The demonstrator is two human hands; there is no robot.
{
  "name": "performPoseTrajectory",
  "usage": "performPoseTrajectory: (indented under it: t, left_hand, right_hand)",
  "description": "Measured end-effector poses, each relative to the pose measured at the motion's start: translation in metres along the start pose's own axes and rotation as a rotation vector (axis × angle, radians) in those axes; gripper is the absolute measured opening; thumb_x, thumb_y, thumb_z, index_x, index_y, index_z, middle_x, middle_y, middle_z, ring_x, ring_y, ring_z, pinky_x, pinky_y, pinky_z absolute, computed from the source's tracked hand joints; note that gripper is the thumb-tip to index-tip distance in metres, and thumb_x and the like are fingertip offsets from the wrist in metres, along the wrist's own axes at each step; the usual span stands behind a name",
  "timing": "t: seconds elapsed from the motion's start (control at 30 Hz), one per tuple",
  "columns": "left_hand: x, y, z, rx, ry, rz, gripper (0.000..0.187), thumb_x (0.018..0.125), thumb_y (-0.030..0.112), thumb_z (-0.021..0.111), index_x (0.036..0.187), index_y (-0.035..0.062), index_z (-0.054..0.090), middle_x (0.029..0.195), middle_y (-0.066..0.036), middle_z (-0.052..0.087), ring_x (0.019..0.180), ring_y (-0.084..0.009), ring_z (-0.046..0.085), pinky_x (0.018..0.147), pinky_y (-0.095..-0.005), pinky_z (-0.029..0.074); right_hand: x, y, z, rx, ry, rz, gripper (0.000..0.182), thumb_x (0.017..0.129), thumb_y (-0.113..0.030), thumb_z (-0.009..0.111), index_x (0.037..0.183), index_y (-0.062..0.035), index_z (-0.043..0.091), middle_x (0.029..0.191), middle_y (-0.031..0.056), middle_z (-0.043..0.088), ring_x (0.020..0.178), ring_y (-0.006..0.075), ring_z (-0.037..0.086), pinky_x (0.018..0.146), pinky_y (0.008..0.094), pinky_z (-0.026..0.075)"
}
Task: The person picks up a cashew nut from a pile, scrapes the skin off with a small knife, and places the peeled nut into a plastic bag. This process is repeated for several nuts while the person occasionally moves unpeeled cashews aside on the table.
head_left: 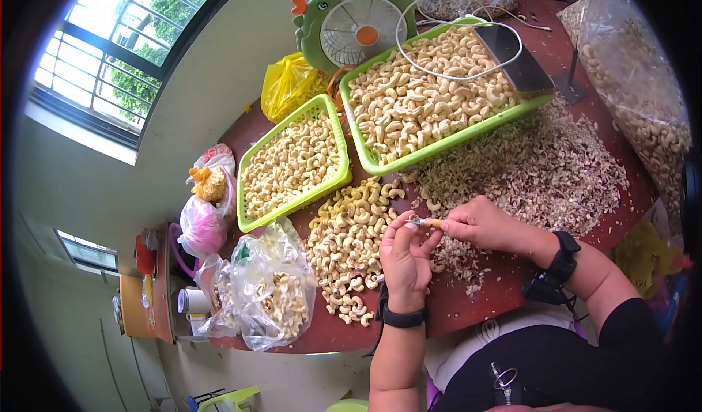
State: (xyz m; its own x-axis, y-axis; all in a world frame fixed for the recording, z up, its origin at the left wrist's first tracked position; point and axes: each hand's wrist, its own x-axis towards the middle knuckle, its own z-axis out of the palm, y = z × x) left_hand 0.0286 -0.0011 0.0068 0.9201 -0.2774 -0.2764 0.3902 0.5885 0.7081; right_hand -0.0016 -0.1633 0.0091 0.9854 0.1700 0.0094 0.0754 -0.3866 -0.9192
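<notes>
tool tip (414, 221) at left fingers (395, 231) too small to tell (green object (347, 406) cut off below)

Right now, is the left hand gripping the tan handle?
No, the right hand grips the tan handle, with the left hand at its tip.

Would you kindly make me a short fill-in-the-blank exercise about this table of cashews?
Both baskets holding cashews are ____ in color.
The center of the animal-shaped fan is ____.
The plastic bag just below the fan is ____.
The right hand grips a small tool by its ____.

Missing words: green; orange; yellow; handle.
</notes>
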Motion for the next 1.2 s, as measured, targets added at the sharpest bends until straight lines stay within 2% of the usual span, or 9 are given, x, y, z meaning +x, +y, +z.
performPoseTrajectory:
  t: [0.27, 0.53, 0.7, 0.87, 1.2]
  left_hand:
    - [0.003, 0.003, -0.005, -0.008, -0.043, -0.052, 0.021, 0.077, 0.002, 0.045, 0.098, -0.0019, 0.045, 0.086, -0.011, 0.054, 0.078, -0.0206, 0.057, 0.068, -0.0351, 0.053]
    - [0.001, 0.007, -0.006, -0.058, -0.132, -0.028, 0.018, 0.078, 0.002, 0.046, 0.095, -0.0015, 0.046, 0.089, -0.012, 0.055, 0.08, -0.0241, 0.058, 0.069, -0.0382, 0.053]
    - [0.0, 0.005, -0.005, -0.042, -0.162, -0.008, 0.016, 0.077, 0.0, 0.046, 0.094, -0.0006, 0.048, 0.085, -0.012, 0.056, 0.078, -0.0239, 0.059, 0.069, -0.0383, 0.054]
    - [-0.004, -0.003, -0.003, 0.031, -0.068, 0.103, 0.014, 0.077, -0.001, 0.047, 0.09, -0.0012, 0.051, 0.084, -0.012, 0.057, 0.076, -0.0222, 0.059, 0.065, -0.0355, 0.055]
    - [-0.007, -0.017, 0.001, 0.011, 0.03, 0.167, 0.014, 0.077, 0.0, 0.048, 0.091, 0.0, 0.048, 0.084, -0.012, 0.056, 0.076, -0.0215, 0.059, 0.063, -0.0349, 0.055]
  right_hand:
    - [0.0, -0.001, -0.001, -0.019, -0.01, -0.031, 0.034, 0.08, -0.033, 0.051, 0.071, -0.0014, 0.059, 0.057, 0.0132, 0.053, 0.048, 0.0198, 0.049, 0.047, 0.0316, 0.04]
    - [-0.003, -0.006, -0.003, 0.063, -0.067, -0.011, 0.034, 0.081, -0.034, 0.05, 0.073, -0.0023, 0.06, 0.054, 0.0109, 0.05, 0.047, 0.0145, 0.045, 0.047, 0.0297, 0.038]
    - [-0.004, -0.007, -0.006, 0.044, -0.066, 0.004, 0.035, 0.081, -0.035, 0.051, 0.073, -0.0018, 0.06, 0.053, 0.0107, 0.05, 0.046, 0.0147, 0.045, 0.047, 0.0297, 0.038]
    - [-0.004, -0.004, -0.004, 0.039, -0.035, -0.003, 0.036, 0.08, -0.035, 0.052, 0.073, -0.0009, 0.06, 0.052, 0.0104, 0.05, 0.045, 0.0143, 0.044, 0.046, 0.0297, 0.038]
    - [-0.005, 0.0, -0.004, 0.039, 0.004, 0.01, 0.033, 0.079, -0.033, 0.054, 0.072, -0.0007, 0.06, 0.052, 0.011, 0.05, 0.046, 0.0138, 0.045, 0.045, 0.0297, 0.038]
